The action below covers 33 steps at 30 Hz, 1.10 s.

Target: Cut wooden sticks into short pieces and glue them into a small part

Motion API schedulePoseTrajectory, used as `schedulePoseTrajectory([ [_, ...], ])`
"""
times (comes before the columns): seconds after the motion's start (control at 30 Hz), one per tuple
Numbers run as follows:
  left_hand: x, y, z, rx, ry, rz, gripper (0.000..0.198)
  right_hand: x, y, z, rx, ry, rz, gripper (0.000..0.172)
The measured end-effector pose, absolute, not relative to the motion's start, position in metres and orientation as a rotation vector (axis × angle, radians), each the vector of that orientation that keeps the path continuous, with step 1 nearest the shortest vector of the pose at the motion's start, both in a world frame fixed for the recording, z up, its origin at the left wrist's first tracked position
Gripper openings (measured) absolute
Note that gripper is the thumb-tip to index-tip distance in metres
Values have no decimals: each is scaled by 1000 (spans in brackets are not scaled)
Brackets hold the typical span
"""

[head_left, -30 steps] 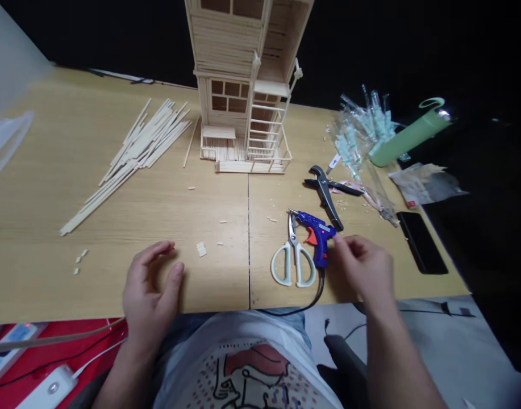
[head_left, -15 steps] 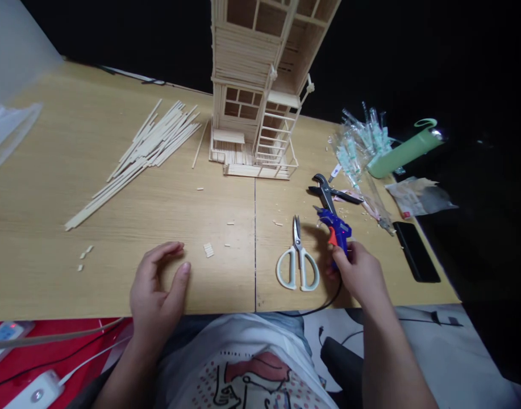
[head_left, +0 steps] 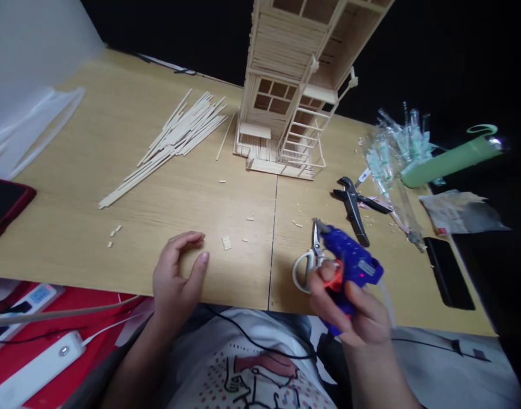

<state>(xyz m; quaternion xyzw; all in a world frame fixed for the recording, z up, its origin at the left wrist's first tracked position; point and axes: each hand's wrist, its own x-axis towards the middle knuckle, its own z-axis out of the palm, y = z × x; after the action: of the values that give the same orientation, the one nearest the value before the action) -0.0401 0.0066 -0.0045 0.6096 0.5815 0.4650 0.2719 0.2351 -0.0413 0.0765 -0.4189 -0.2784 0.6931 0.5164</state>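
Observation:
My right hand [head_left: 358,312] is wrapped round a blue hot glue gun [head_left: 349,255] with an orange trigger, raised above the table, its nozzle pointing up and left. Behind the gun, partly hidden by it, lie white-handled scissors [head_left: 305,267]. My left hand [head_left: 179,272] rests at the table's front edge, fingers curved and apart, holding nothing. Just right of its fingertips is a small panel of short wooden sticks [head_left: 226,243] laid side by side. Tiny cut stick pieces [head_left: 249,219] lie scattered beyond it. A wooden stick model house [head_left: 286,113] stands at the back.
Long wooden sticks [head_left: 179,136] lie piled at back left. On the right are black-handled cutters [head_left: 354,210], plastic-wrapped glue sticks or tubes [head_left: 383,147], a green bottle [head_left: 451,162] and a black phone [head_left: 450,272]. A power strip [head_left: 41,369] sits below the table's left front.
My right hand has lifted the glue gun off the table and brought it nearer to me, over the scissors. The view has turned left; my left hand keeps its curved pose.

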Motion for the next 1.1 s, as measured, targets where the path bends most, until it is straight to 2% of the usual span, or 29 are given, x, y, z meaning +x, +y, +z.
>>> schedulePoseTrajectory([
  [0.37, -40, 7, 4, 1894, 1608, 1165, 20, 211, -27, 56, -1351, -924, 1775, 46],
  [0.53, -39, -1, 4, 2116, 1541, 1028, 11, 200, -23, 54, -1396, -809, 1706, 46],
  [0.73, -36, -6, 4, 2182, 1496, 1048, 16, 193, -28, 44, -1410, -897, 1759, 51],
  [1.1, -33, -1, 1, 2196, 1491, 1043, 23, 194, -36, 26, -1365, -932, 1799, 49],
])
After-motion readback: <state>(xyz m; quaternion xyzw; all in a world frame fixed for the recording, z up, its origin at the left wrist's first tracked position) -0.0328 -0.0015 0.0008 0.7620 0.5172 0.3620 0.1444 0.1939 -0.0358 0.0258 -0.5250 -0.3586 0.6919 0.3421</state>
